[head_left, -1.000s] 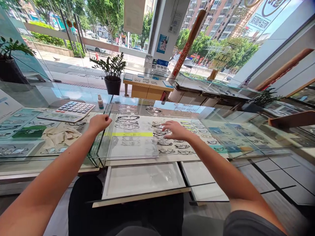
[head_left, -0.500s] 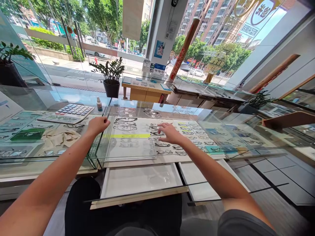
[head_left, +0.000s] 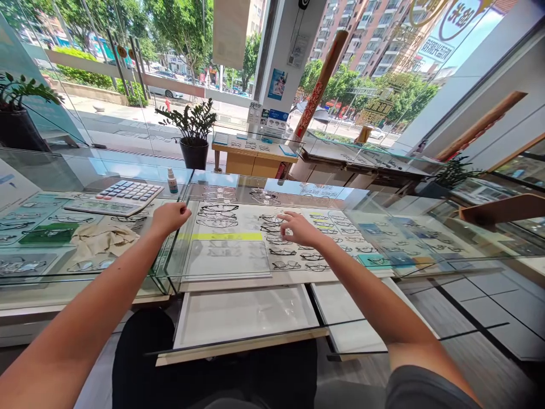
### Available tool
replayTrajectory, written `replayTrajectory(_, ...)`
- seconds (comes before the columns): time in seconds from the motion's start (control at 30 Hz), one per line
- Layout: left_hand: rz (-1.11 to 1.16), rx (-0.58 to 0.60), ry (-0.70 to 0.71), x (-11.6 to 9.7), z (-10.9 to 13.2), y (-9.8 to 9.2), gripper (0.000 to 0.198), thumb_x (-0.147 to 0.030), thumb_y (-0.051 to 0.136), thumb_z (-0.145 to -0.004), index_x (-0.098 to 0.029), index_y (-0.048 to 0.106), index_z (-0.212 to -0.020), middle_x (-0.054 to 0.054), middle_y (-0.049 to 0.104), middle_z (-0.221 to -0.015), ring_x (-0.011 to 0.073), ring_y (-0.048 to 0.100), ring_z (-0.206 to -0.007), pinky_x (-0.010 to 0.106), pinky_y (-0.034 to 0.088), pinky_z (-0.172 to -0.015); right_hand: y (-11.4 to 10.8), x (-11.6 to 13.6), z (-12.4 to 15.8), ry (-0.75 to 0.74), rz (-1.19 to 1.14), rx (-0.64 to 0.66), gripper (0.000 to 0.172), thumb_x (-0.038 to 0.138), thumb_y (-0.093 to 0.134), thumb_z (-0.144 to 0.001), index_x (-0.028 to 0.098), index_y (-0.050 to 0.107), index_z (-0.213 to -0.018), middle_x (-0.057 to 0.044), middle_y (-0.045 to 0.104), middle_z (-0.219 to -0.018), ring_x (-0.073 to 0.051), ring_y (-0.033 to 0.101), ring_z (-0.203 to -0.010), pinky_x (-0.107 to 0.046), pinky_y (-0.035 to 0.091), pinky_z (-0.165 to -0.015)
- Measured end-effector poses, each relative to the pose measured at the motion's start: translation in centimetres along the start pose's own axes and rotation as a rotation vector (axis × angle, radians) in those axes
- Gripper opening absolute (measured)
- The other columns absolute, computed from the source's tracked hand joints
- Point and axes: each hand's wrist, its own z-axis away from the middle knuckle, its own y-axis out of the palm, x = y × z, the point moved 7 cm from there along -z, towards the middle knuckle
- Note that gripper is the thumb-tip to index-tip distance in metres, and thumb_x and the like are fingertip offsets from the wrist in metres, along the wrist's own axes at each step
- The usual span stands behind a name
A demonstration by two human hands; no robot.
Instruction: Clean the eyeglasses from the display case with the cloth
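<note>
A long glass display worktop [head_left: 383,204] runs across the view, built of cases joined edge to edge. Below its front edge, two shallow white drawers stand pulled out side by side, the wider one [head_left: 244,312] on the left and the narrower one [head_left: 344,309] on the right. Inside the middle case lies a white display board [head_left: 250,225] covered with rows of thin-rimmed eyeglass frames [head_left: 281,251]. A yellow-green strip [head_left: 219,236] crosses the board's left half, above a clear rectangular sheet [head_left: 227,260].

Beyond the worktop, a dark-potted leafy green plant [head_left: 192,122] stands on the floor near the window. On the left case rest a grey desktop calculator [head_left: 117,196] and, nearer the person, a crumpled beige cloth [head_left: 101,238]. A small white bottle with a blue label [head_left: 172,180] stands upright just beyond the calculator's right corner.

The left hand [head_left: 170,217] is loosely clenched where the left and middle cases meet; whether it grips the glass edge cannot be told. The right hand [head_left: 300,227] is released, fingers spread and pointing left, low over the middle rows of frames. Its fingertips [head_left: 284,216] are just beside a dark frame [head_left: 271,229], and contact cannot be made out.
</note>
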Motion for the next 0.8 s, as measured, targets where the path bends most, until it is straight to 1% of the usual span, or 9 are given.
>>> replayTrajectory(0.13, -0.004, -0.005, 0.004, -0.1, 0.1, -0.1, 0.030, -0.047, 0.049, -0.098, -0.025, 0.061, -0.082, 0.011, 0.078, -0.092, 0.0317, 0.073, -0.093, 0.037, 0.030, -0.066, 0.0, 0.0, -1.6, -0.003, -0.008, 0.011, 0.006, 0.027, 0.087, -0.092, 0.024, 0.084, -0.088, -0.011, 0.067, -0.168, -0.047, 0.049, -0.166, -0.071, 0.043, -0.132)
replayTrajectory(0.2, 0.001, -0.003, 0.003, -0.1, 0.1, -0.1, 0.030, -0.047, 0.050, -0.098, -0.025, 0.063, -0.082, 0.011, 0.079, -0.092, 0.0318, 0.073, -0.093, 0.036, 0.031, -0.066, -0.1, 0.0, -2.4, -0.015, -0.011, 0.002, 0.008, 0.030, 0.088, -0.091, 0.024, 0.084, -0.089, -0.012, 0.065, -0.170, -0.047, 0.048, -0.167, -0.070, 0.043, -0.133)
replayTrajectory(0.3, 0.008, -0.002, -0.006, 0.0, 0.1, -0.1, 0.030, -0.047, 0.052, -0.098, -0.025, 0.064, -0.081, 0.011, 0.080, -0.091, 0.0315, 0.073, -0.091, 0.036, 0.032, -0.066, -0.2, -0.3, -3.6, -0.005, -0.007, 0.025, 0.010, 0.032, 0.089, -0.091, 0.023, 0.085, -0.089, -0.012, 0.063, -0.172, -0.046, 0.046, -0.168, -0.068, 0.043, -0.134)
replayTrajectory(0.37, 0.006, -0.003, -0.006, 0.0, 0.1, -0.1, 0.031, -0.047, 0.051, -0.098, -0.025, 0.063, -0.081, 0.011, 0.080, -0.091, 0.0312, 0.074, -0.091, 0.036, 0.032, -0.065, -0.2, -0.6, -4.5, 0.003, -0.006, 0.041, 0.010, 0.032, 0.088, -0.091, 0.024, 0.085, -0.088, -0.012, 0.065, -0.170, -0.046, 0.047, -0.167, -0.068, 0.043, -0.134)
replayTrajectory(0.5, 0.008, -0.004, -0.002, 0.0, 0.1, -0.1, 0.030, -0.047, 0.050, -0.098, -0.025, 0.061, -0.081, 0.011, 0.079, -0.091, 0.0320, 0.074, -0.093, 0.036, 0.031, -0.065, -0.7, -0.7, -6.0, 0.000, 0.001, 0.026, 0.008, 0.030, 0.089, -0.090, 0.024, 0.085, -0.086, -0.012, 0.069, -0.165, -0.044, 0.051, -0.164, -0.065, 0.044, -0.134)
replayTrajectory(0.57, 0.007, -0.002, -0.004, 0.0, 0.1, -0.1, 0.030, -0.047, 0.050, -0.098, -0.025, 0.059, -0.080, 0.011, 0.078, -0.091, 0.0322, 0.074, -0.094, 0.037, 0.030, -0.065, -0.8, -0.7, -6.5, 0.003, 0.008, 0.016, 0.007, 0.029, 0.089, -0.090, 0.023, 0.085, -0.088, -0.012, 0.069, -0.165, -0.043, 0.053, -0.163, -0.063, 0.045, -0.133)
replayTrajectory(0.7, 0.002, 0.004, -0.003, 0.0, 0.1, 0.0, 0.030, -0.047, 0.049, -0.098, -0.025, 0.057, -0.080, 0.011, 0.078, -0.092, 0.0320, 0.073, -0.094, 0.037, 0.030, -0.065, -0.7, -0.5, -7.2, 0.018, 0.022, -0.001, 0.006, 0.028, 0.088, -0.092, 0.022, 0.085, -0.089, -0.015, 0.069, -0.165, -0.044, 0.055, -0.161, -0.064, 0.047, -0.131)
replayTrajectory(0.8, 0.010, 0.011, -0.003, 0.0, 0.1, 0.0, 0.030, -0.047, 0.048, -0.099, -0.025, 0.056, -0.080, 0.011, 0.079, -0.093, 0.0318, 0.073, -0.094, 0.036, 0.030, -0.065, -0.8, -0.3, -7.3, 0.023, 0.028, -0.014, 0.006, 0.026, 0.089, -0.091, 0.023, 0.085, -0.088, -0.014, 0.070, -0.163, -0.043, 0.055, -0.161, -0.063, 0.046, -0.132)
